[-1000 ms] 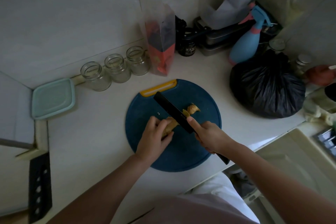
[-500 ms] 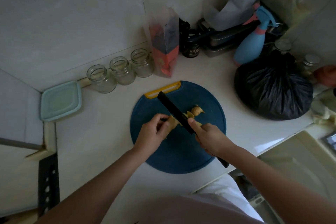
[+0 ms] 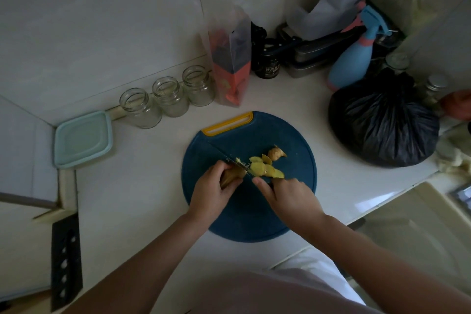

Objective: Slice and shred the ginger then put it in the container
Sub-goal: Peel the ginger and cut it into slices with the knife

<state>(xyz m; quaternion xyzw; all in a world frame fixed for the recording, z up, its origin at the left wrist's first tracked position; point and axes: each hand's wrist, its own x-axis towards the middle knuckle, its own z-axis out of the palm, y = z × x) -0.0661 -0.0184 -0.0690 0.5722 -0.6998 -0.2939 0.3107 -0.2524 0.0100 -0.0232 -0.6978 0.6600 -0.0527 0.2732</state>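
Note:
A round dark blue cutting board [image 3: 293, 199] with a yellow handle lies on the white counter. My left hand [image 3: 212, 195] grips the uncut ginger piece [image 3: 233, 173] on the board. My right hand [image 3: 288, 197] holds the knife [image 3: 229, 158], index finger stretched along its spine. The dark blade stands edge-down against the ginger. Several yellow ginger slices [image 3: 265, 167] lie to the blade's right, with a ginger end piece [image 3: 276, 153] beyond them. A square container with a pale green lid [image 3: 82, 139] sits at the far left of the counter.
Three glass jars [image 3: 168, 95] line the wall behind the board, next to a red and clear bag [image 3: 230, 64]. A black plastic bag [image 3: 382, 122] and a blue spray bottle [image 3: 354, 58] stand at the right. A black perforated cleaver [image 3: 65, 262] lies at the lower left.
The blade has come down through the ginger, and more slices lie to its right. My left hand has slid left along the piece.

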